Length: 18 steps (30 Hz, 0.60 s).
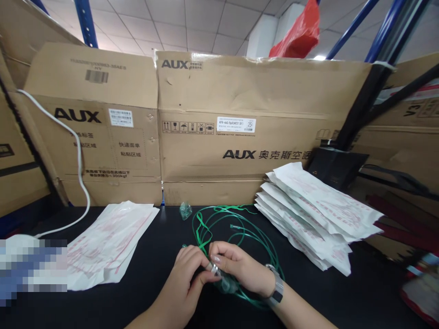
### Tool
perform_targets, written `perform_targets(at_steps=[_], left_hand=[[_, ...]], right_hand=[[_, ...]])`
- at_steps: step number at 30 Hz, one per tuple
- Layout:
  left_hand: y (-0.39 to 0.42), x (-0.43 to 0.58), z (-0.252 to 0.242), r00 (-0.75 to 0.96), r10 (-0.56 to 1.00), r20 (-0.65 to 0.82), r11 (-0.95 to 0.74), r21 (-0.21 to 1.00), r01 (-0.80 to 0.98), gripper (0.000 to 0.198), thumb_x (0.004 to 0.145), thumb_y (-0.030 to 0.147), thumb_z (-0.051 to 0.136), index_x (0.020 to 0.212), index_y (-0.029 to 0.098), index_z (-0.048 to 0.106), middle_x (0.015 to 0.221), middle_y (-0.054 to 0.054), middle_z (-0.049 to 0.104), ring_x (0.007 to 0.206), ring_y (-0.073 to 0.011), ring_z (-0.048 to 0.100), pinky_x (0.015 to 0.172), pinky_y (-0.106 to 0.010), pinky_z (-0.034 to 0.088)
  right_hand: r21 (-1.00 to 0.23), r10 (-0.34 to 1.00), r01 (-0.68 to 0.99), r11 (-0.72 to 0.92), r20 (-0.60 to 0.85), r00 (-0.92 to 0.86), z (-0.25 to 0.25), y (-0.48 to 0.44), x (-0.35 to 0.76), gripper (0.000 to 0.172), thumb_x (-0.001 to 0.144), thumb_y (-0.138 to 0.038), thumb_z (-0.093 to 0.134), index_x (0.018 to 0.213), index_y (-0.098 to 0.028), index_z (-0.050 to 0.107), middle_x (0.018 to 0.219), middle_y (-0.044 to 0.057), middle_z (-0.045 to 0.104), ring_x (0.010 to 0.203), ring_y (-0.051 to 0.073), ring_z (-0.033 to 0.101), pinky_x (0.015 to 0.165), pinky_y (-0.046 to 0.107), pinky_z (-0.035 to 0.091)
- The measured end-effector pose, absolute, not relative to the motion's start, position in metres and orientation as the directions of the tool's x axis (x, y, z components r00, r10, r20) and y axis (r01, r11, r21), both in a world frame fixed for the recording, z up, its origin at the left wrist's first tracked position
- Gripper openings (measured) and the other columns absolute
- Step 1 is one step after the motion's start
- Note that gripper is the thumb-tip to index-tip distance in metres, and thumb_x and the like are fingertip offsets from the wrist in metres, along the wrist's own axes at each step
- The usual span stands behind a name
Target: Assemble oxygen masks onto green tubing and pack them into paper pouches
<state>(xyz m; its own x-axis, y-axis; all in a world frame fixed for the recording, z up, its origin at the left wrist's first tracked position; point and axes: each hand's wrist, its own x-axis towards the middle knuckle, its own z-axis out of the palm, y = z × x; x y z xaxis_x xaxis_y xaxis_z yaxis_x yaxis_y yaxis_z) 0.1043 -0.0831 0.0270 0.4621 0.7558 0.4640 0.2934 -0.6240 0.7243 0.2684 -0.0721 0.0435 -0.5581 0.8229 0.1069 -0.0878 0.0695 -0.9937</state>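
Observation:
My left hand (185,278) and my right hand (236,269) meet at the middle of the black table, both pinching a small clear plastic connector (215,270). Below my right hand lies a clear green-tinted oxygen mask (227,285), partly hidden by my fingers. Loops of green medical tubing (236,228) run around and under both hands. A small clear green-tinted piece (185,210) lies farther back, near the boxes. Sterile paper-and-film pouches sit on both sides: a stack (315,214) at right and a few (109,242) at left.
Flattened AUX cardboard boxes (212,128) stand along the table's back edge. A white cable (80,169) runs down to a pixelated white-and-blue patch (32,269) at the left. A black object (336,167) and blue rack posts (384,32) stand at right.

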Motion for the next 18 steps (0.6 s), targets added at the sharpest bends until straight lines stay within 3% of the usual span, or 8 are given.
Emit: perform_targets(at_steps=[10,14,18], left_hand=[[-0.081,0.103,0.03,0.476,0.706,0.524,-0.672,0.708,0.218,0.015,0.082,0.022,0.048,0.067,0.021,0.052,0.069,-0.001,0.055,0.071,-0.0175,0.049,0.068,-0.03,0.037],[-0.078,0.102,0.032,0.403,0.79,0.462,-0.573,0.79,0.216,0.014,0.081,0.022,0.049,0.068,0.021,0.054,0.072,-0.002,0.055,0.073,-0.0176,0.051,0.067,-0.028,0.04],[-0.077,0.102,0.032,0.369,0.824,0.429,-0.521,0.831,0.196,0.014,0.08,0.024,0.05,0.069,0.02,0.056,0.074,-0.003,0.056,0.077,-0.0182,0.051,0.07,-0.029,0.042]], right_hand=[[-0.938,0.85,-0.343,-0.051,0.139,-0.508,0.032,-0.075,0.26,0.031,0.069,-0.04,0.065,0.06,-0.015,0.049,0.058,-0.004,0.041,0.052,0.007,0.033,0.05,0.021,0.023],[-0.939,0.905,-0.335,-0.082,0.071,-0.42,0.03,-0.071,0.258,0.028,0.07,-0.04,0.064,0.065,-0.015,0.052,0.059,-0.004,0.044,0.051,0.006,0.037,0.05,0.02,0.028],[-0.956,0.894,-0.278,-0.09,0.045,-0.445,0.033,-0.065,0.262,0.037,0.077,-0.048,0.052,0.062,-0.014,0.053,0.056,-0.002,0.051,0.048,0.007,0.043,0.05,0.021,0.033]])
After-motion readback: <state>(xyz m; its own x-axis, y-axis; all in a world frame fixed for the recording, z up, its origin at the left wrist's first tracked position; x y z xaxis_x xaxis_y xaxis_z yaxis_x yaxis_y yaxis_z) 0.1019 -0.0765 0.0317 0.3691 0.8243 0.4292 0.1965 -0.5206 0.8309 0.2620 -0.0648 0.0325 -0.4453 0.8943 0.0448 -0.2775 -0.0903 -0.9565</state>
